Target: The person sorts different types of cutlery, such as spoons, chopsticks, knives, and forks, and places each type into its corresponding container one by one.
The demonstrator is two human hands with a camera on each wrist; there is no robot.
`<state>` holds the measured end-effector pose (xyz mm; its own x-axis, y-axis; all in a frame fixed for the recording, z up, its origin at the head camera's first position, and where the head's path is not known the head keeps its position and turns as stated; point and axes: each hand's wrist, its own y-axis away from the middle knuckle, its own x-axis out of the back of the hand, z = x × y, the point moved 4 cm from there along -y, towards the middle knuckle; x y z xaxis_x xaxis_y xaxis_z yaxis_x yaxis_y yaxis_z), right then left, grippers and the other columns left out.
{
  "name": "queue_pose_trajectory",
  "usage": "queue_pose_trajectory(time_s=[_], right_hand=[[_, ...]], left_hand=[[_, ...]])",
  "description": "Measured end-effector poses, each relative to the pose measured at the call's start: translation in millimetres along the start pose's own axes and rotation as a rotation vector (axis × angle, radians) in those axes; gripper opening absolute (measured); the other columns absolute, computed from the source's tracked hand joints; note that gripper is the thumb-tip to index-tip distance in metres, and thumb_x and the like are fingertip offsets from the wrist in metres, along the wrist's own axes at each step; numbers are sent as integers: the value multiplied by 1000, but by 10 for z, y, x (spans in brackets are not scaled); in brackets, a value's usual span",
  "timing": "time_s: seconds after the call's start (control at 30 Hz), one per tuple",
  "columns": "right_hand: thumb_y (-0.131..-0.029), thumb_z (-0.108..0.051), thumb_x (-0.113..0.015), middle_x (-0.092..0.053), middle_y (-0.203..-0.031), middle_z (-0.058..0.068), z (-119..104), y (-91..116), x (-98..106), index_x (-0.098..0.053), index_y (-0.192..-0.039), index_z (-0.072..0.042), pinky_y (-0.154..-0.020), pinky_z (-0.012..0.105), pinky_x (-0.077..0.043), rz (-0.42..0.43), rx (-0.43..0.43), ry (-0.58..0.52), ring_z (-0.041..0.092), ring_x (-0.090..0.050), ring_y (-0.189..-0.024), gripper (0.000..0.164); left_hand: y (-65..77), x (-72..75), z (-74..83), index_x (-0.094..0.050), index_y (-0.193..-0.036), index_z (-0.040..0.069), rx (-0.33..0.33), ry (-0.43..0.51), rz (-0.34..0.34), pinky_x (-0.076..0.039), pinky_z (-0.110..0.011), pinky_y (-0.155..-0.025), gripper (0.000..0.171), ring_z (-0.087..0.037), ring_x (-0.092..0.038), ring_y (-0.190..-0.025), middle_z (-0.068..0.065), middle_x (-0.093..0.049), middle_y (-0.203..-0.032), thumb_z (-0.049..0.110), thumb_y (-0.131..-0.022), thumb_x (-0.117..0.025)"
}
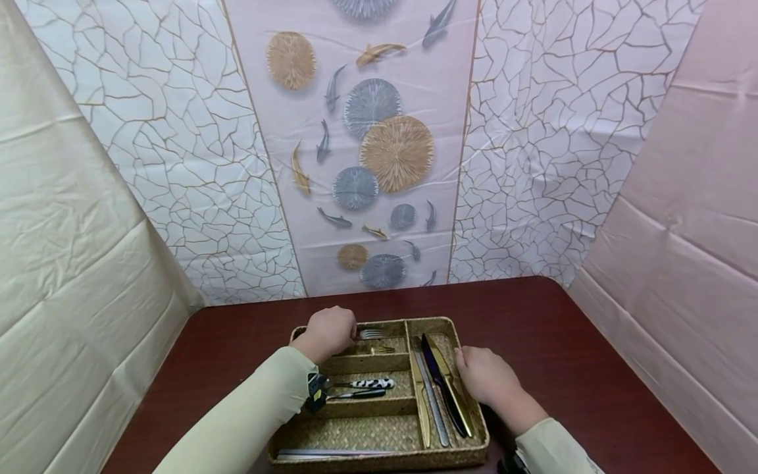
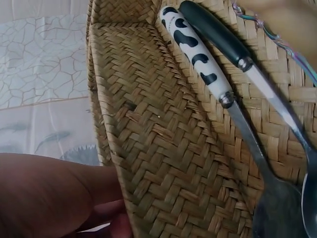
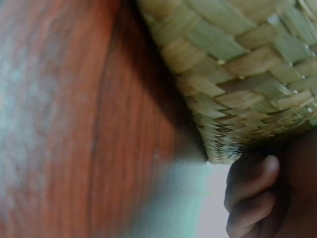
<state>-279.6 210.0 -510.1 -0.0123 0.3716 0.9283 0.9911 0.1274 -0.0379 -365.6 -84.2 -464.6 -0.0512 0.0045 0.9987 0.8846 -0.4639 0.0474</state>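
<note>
A woven cutlery tray [image 1: 385, 361] sits on the table. My left hand [image 1: 331, 329] reaches into its back-left compartment and pinches a silver fork [image 1: 371, 334], whose tines show to the right of the fingers. In the left wrist view that hand [image 2: 54, 198] is behind a woven divider [image 2: 148, 114], with a silver sliver between its fingers. My right hand [image 1: 488, 375] grips the tray's right wall, thumb at the rim. From the right wrist, its curled fingers [image 3: 250, 193] show against the woven outer side [image 3: 237, 64].
Gold fork tines [image 1: 382, 349] show in front of the silver ones. Nearer lie a spoon with a cow-spotted handle [image 1: 373, 383] and a black-handled spoon [image 1: 367, 394]. Chopsticks [image 1: 337, 453] lie in the front compartment; several knives [image 1: 441, 388] fill the right one. Patterned cloth [image 1: 379, 151] hangs behind the table.
</note>
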Motion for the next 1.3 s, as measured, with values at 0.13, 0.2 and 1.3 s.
queue_pose_trajectory(time_s=[0.13, 0.2, 1.3], right_hand=[[-106, -33, -33, -57, -67, 5, -8, -2, 0, -63, -85, -15, -71, 50, -53, -4, -3, 5, 19, -60, -73, 41], [-106, -34, -32, -50, -62, 2, -8, -3, -2, -61, -81, -16, -69, 48, -51, -8, -7, 4, 17, -58, -69, 42], [-106, -42, -25, -67, -122, 21, -20, 4, 7, -64, -124, -1, -88, 60, -51, -3, -1, -1, 36, -62, -105, 58]], left_hand=[[3, 2, 7, -23, -55, 24, 29, -41, 9, -20, -32, -45, 60, -13, -13, -51, 7, -12, -55, 27, -86, -74], [5, 10, 12, -23, -56, 24, 44, -61, 5, -20, -32, -44, 58, -13, -13, -50, 6, -12, -54, 26, -89, -71], [320, 111, -190, -43, -50, 25, 97, 87, 43, -22, -29, -38, 47, -10, -27, -37, 10, -30, -42, 30, -90, -66]])
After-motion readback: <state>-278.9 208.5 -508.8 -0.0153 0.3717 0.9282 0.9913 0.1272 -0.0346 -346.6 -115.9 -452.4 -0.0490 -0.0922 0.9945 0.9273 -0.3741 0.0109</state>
